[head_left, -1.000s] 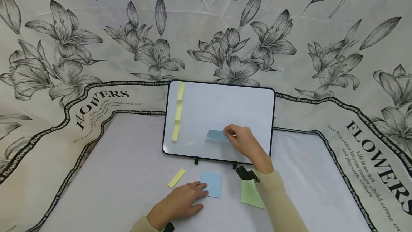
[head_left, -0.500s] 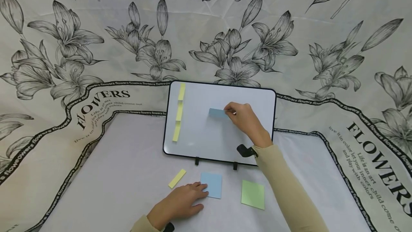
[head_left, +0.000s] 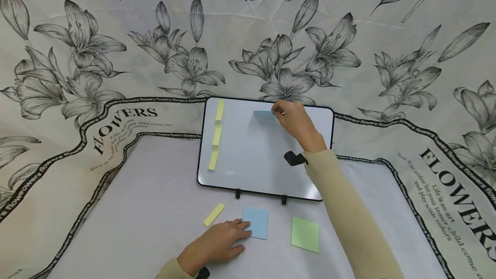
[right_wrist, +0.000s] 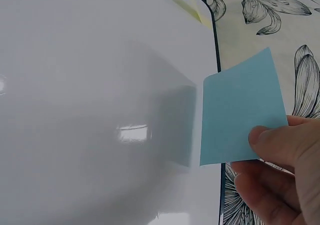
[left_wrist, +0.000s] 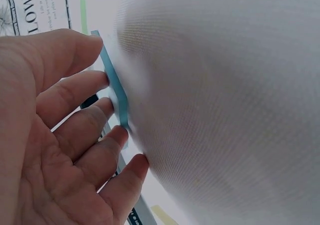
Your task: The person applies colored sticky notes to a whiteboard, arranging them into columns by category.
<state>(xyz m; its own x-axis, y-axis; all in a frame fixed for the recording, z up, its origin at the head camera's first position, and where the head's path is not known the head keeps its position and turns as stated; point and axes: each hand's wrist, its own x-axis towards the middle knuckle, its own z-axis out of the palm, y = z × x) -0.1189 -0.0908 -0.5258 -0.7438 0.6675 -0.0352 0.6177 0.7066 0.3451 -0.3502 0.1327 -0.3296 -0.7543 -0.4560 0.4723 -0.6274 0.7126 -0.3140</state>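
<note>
Between thumb and fingers my right hand (head_left: 294, 122) pinches a blue sticky note (right_wrist: 240, 110) near the top edge of the whiteboard (head_left: 252, 154). In the right wrist view the note stands out from the board, with a narrow gap and its reflection beside it. My left hand (head_left: 221, 242) rests on the table, its relaxed fingertips at the left edge of a blue sticky-note pad (head_left: 257, 224). The left wrist view shows the pad's thin edge (left_wrist: 116, 85) close to the thumb and fingertips. Yellow sticky strips (head_left: 217, 134) run down the board's left side.
A loose yellow strip (head_left: 214, 215) lies left of the blue pad. To its right is a green sticky-note pad (head_left: 305, 234). The whiteboard stands on small black feet (head_left: 238, 193) on the white cloth, before a flower-printed backdrop (head_left: 155, 46).
My right hand has moved up the whiteboard with the blue sticky note, from its lower half to near its top edge. My left hand has stayed beside the blue pad.
</note>
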